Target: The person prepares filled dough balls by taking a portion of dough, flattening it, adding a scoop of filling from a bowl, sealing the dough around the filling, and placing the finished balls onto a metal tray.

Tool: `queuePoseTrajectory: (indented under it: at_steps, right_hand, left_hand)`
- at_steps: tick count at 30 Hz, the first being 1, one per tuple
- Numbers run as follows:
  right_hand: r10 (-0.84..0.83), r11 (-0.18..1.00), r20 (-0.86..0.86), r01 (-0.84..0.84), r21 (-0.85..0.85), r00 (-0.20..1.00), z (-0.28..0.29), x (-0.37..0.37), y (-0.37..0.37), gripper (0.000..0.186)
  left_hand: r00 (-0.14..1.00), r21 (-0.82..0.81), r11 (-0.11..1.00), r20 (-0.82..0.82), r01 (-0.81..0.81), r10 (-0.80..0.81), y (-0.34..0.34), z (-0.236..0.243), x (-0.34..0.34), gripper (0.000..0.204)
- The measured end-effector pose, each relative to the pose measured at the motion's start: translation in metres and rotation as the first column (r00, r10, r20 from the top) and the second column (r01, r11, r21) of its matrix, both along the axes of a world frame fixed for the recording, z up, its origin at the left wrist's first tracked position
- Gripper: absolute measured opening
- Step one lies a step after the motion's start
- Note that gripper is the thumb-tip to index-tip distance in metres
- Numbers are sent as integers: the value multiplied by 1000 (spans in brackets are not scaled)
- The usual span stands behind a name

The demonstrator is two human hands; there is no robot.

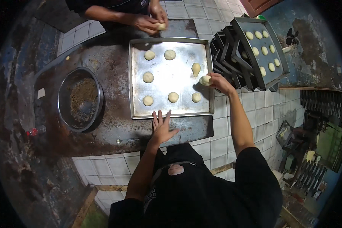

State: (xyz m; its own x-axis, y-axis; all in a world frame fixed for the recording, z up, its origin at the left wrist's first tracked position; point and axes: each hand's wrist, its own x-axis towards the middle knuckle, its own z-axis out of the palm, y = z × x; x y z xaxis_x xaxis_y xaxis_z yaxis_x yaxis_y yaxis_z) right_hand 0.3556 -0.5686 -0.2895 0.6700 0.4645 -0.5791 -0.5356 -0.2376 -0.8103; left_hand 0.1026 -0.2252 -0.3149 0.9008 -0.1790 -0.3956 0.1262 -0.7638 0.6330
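A shallow square metal baking tray (186, 112) lies on the dark table before me. Several pale, round dough balls (173, 97) are spread over it, along with one pear-shaped dough piece (195, 70) whose narrow end points toward me. At the tray's right side my right hand (221, 83) grips another dough ball (205, 80) in its fingertips, just over the tray. My left hand (163, 131) is open, fingers spread, with its fingertips at the tray's near rim. Across the table, a co-worker's hands (150, 23) hold a piece of dough (160, 26).
A round metal bowl (60, 98) with crumbly brown filling (83, 98) stands at left on the worn table (114, 60). A spoon (119, 141) lies near the front edge, a red-capped bottle (35, 131) far left. Stacked trays (271, 78), dough balls on the top one, rise at right.
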Motion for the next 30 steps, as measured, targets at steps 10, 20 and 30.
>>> queuePoseTrajectory:
  at_steps: [10, 20, 30]
  right_hand:
    - [-101, 993, 456, 121, -15, 884, 124, -127, 264, 30]
    - [-329, 944, 537, 250, 217, 777, 169, -168, 474, 16]
    - [732, 681, 329, -626, -380, 596, 176, -163, 633, 54]
  left_hand:
    - [698, -808, 250, -255, -534, 669, 63, 126, 95, 53]
    - [136, -850, -43, -133, -524, 982, 210, 173, 50, 44]
    - [464, -770, 284, -17, -571, 886, 355, 112, -79, 31]
